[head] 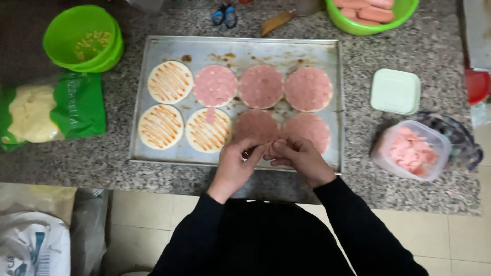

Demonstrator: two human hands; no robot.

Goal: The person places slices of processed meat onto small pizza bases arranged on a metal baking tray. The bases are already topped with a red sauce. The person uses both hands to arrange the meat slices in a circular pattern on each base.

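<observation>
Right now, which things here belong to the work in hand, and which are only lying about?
In use:
- baking tray
- round bases
- tub of pink meat pieces
- left hand and right hand, pinching a small piece

Lying about:
- scissors
- bowl of sausages
- pale lid

Your left hand (236, 162) and right hand (298, 157) meet over the near edge of the baking tray (153, 153), so you cannot tell what the fingertips pinch. They cover the near part of the round base (255, 124) topped with pink slices. At the far edge, the green bowl of sausages (358, 25) and the blue-handled scissors (224, 15) are cut off. The white sack (30, 245) at near left is cropped too.
</observation>
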